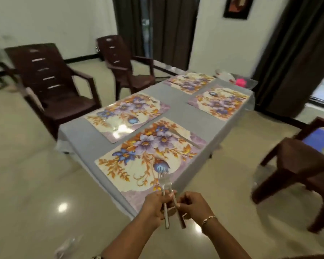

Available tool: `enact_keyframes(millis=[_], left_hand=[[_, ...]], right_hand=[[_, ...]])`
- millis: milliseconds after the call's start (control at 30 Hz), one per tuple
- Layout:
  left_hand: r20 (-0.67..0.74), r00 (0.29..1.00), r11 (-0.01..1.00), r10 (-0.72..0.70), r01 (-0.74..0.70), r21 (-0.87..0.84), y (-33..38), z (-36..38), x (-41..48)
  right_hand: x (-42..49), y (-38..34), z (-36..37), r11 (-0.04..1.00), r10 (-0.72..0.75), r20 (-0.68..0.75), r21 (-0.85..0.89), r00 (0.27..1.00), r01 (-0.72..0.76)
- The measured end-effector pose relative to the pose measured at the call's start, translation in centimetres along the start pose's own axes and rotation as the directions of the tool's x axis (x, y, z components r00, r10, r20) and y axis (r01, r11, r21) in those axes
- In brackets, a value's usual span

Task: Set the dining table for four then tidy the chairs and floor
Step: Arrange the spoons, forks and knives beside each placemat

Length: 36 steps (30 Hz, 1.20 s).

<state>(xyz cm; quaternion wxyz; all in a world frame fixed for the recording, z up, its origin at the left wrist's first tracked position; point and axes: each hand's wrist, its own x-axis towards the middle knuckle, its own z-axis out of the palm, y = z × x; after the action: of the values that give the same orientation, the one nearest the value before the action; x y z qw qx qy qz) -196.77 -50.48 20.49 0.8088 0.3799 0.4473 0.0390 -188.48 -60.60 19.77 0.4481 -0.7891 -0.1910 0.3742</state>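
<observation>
Now I see L hand (153,204) gripping a fork (166,220), R hand (193,204) gripping 2nd fork (182,221) (tines away), over nearest placemat (148,152) on worktop (185,113).

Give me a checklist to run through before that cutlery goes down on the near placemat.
1. Left hand grips the fork: ok.
2. Right hand pinches the second piece: ok; fork or knife, cannot tell.
3. Near placemat lies flat on the table: ok.
4. Laid utensil already on its far end: ok.
5. Space free on its near end: ok.
6. Far right placemat has cutlery: cannot tell, blurred.
</observation>
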Motion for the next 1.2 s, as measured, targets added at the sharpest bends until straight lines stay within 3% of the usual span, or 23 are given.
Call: enact_keyframes(millis=[200,400,733,1000,1200], left_hand=[[-0.179,0.983,0.96,0.037,-0.085,-0.268,2.1,-3.7,2.4],[-0.413,0.908,0.873,0.075,-0.26,-0.412,4.0,-8.6,2.5],[-0.602,0.798,0.72,-0.01,-0.413,-0.558,0.8,-13.1,0.8],[-0.617,0.784,0.609,-0.07,-0.456,-0.649,-1.1,-13.3,0.4],[-0.611,0.79,0.612,-0.047,-0.46,-0.643,-0.2,-12.1,1.2]], right_hand=[[6.2,-2.8,2.6,0.989,-0.026,0.289,-0.13,0.957,0.066],[10.7,-4.6,6.1,0.96,0.027,0.43,-0.263,0.902,0.096],[14.1,-6.3,11.6,0.865,0.123,0.505,-0.476,0.854,0.157],[14.9,-6.9,13.2,0.833,0.199,0.474,-0.543,0.858,0.107],[15.3,-7.1,13.5,0.762,0.232,0.498,-0.627,0.835,0.162]])
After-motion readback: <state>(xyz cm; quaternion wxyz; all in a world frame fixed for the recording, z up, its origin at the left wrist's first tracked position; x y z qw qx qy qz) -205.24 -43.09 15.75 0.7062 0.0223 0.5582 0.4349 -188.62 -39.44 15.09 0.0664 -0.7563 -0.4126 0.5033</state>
